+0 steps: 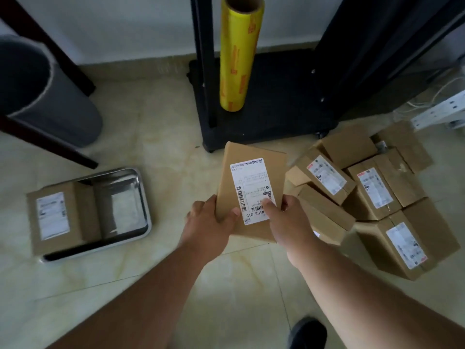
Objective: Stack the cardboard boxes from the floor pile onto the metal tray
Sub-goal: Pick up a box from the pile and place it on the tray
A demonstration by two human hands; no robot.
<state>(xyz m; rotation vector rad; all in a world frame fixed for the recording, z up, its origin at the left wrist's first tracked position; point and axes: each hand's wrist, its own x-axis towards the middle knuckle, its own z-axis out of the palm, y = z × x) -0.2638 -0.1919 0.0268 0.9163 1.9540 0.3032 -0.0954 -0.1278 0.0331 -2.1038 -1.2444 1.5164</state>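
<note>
Head view: left hand (pixel 210 217) and right hand (pixel 289 220) both gripping flat brown labelled cardboard box (pixel 251 182), mid-carry at centre. Floor pile of brown boxes (pixel 372 195) at 3 o'clock. Shiny rectangular metal tray (pixel 141 197) at 9 o'clock, one brown box (pixel 60 217) inside. Next: swing left, set down beside or atop it.

single head view, looking steeply down, close over floor (pixel 156 147).

The boxes (pixel 377 195) are matt brown cardboard with white paper labels. The tray (pixel 141 195) is shiny, mirror-like metal. The floor (pixel 163 147) is smooth, glossy tile.
</note>
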